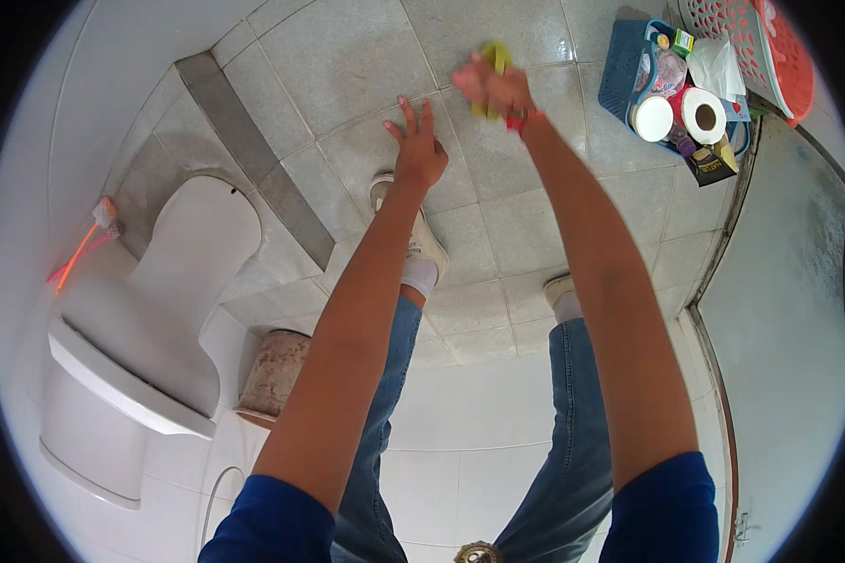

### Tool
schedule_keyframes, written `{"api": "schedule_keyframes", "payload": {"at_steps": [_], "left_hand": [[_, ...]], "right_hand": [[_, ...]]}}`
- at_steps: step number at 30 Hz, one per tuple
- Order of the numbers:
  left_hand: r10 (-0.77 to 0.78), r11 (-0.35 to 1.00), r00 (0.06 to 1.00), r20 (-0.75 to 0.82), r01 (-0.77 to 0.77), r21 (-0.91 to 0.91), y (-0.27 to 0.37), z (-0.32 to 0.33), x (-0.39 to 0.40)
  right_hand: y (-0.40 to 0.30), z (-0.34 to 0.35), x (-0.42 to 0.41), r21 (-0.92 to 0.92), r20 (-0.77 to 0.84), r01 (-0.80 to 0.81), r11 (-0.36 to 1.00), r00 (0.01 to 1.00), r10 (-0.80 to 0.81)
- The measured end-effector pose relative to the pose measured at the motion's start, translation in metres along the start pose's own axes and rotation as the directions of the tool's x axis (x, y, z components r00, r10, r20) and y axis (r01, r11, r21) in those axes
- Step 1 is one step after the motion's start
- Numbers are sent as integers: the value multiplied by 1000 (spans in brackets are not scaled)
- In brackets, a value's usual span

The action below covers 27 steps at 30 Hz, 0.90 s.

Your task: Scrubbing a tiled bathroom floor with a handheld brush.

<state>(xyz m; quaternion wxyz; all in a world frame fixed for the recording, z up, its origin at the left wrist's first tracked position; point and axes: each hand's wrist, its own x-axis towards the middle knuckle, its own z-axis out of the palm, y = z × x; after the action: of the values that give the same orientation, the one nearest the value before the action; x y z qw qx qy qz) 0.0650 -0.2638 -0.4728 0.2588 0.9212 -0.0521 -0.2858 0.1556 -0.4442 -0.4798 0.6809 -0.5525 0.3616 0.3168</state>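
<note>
My right hand (496,88), with a red band at the wrist, is closed around a yellow-green scrubbing tool (496,55) over the grey floor tiles (521,225). Motion blurs both, so whether it is a brush or a sponge is unclear; part of it shows on either side of the hand. To its left, my left hand (422,156) has several fingers spread and holds nothing. It is over the tiles just beyond my left shoe (426,243), and I cannot tell if its fingertips touch the floor.
A white toilet (204,225) stands at left beyond a dark tile strip (253,155), with orange and pink long-handled brushes (77,257) behind. A stained bin (278,369) sits beside it. At right are a blue basket (616,74) of toiletries, a laundry basket (732,35) and a door (781,281).
</note>
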Motion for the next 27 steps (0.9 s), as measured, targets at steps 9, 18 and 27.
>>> {"api": "schedule_keyframes", "payload": {"at_steps": [9, 18, 27], "left_hand": [[-278, 959, 960, 9, 277, 67, 14, -7, -20], [-400, 912, 915, -50, 403, 79, 16, -24, -5], [-284, 919, 955, -82, 295, 261, -53, -83, 12]], "right_hand": [[176, -3, -132, -127, 104, -221, 967, 966, 235], [-46, 78, 55, 51, 97, 68, 996, 993, -72], [-50, 109, 32, -328, 255, 55, 943, 967, 32]]}}
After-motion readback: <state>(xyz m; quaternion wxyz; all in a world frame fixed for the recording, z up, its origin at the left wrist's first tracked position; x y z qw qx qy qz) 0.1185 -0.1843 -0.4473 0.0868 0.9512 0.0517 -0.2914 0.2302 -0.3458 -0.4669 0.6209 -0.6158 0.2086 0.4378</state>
